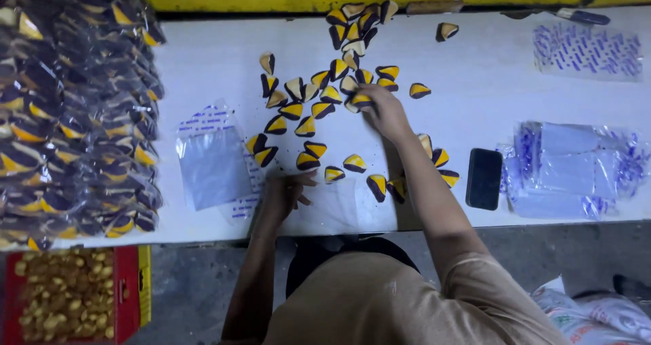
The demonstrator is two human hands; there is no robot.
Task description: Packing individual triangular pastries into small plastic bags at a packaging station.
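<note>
Several small wedge-shaped pieces, yellow, black and cream, lie scattered on a white table (475, 80). My right hand (385, 109) reaches forward into the scatter and its fingers close on one wedge piece (361, 100). My left hand (288, 190) rests near the table's front edge, fingers spread on a clear plastic bag (332, 206), beside a wedge piece (307, 160). Another clear bag with blue print (213, 162) lies flat just left of that hand.
A big heap of bagged wedge pieces (74, 114) fills the table's left end. A black phone (484, 178) and a stack of clear bags (576, 168) lie at the right. A printed bag (586, 50) sits far right. Below left stands a red crate of small yellowish items (68, 301).
</note>
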